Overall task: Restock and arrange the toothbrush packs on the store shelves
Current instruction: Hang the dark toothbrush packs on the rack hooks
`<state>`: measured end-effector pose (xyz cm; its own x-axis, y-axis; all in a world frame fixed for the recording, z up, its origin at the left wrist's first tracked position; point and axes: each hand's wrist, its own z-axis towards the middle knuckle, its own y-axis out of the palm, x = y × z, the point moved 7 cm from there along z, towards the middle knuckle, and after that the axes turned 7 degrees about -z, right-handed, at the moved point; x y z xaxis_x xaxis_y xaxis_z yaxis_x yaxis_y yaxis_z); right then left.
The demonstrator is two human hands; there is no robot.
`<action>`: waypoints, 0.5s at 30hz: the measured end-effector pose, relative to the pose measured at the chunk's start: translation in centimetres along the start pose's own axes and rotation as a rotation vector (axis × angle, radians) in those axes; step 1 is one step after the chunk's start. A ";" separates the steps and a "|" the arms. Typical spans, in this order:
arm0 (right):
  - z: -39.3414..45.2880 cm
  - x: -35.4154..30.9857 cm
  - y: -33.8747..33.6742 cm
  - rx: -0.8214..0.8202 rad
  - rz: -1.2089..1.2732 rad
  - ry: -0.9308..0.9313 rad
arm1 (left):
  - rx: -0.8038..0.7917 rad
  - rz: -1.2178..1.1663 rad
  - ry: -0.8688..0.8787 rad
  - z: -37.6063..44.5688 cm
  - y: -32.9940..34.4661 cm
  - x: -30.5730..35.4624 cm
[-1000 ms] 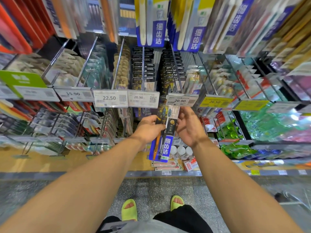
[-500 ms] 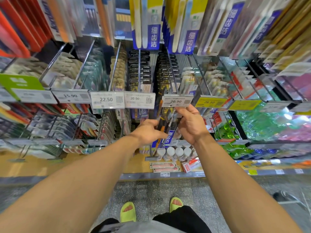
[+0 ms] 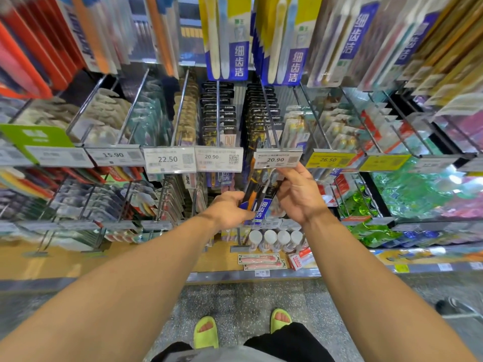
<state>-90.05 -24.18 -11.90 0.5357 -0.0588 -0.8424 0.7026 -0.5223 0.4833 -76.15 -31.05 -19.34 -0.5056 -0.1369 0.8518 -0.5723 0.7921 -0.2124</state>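
A dark toothbrush pack [image 3: 262, 192] with a blue label strip and an orange brush is held between both hands, tilted, its top just under the 20.90 price tag [image 3: 276, 160]. My left hand [image 3: 226, 210] grips its lower left edge. My right hand [image 3: 296, 192] grips its upper right side, fingertips at the tag. Behind the tag a metal hook [image 3: 269, 118] carries a row of matching black packs [image 3: 261, 111]. The pack's top is partly hidden by the tag, so I cannot tell whether it is on the hook.
Neighbouring hooks hold other toothbrush packs, with price tags 15.90 [image 3: 113, 155], 22.50 [image 3: 168, 160], 20.90 [image 3: 218, 158] and a yellow 26.50 [image 3: 329, 160]. Blue-and-yellow packs [image 3: 226, 37] hang above. White-capped tubes [image 3: 277, 237] stand on the bottom shelf. My green sandals [image 3: 206, 333] are on the speckled floor.
Both hands have lifted the pack upward and tilted it, bringing its top from below the price tag up to the tag's lower edge at the hook.
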 end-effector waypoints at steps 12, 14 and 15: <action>0.8 0.0 0.2 -0.017 -0.072 -0.040 | 0.015 -0.073 -0.022 -0.1 -0.7 -0.1; 0.9 -0.2 0.1 0.003 -0.060 -0.039 | 0.015 -0.085 -0.019 -0.1 -0.7 0.5; 1.0 -0.2 0.1 0.011 -0.037 -0.031 | 0.016 -0.094 -0.016 -0.1 -0.7 0.7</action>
<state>-90.59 -25.06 -11.92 0.4944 -0.0658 -0.8667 0.7163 -0.5341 0.4491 -76.07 -31.60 -18.53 -0.4597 -0.2196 0.8605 -0.6275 0.7659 -0.1398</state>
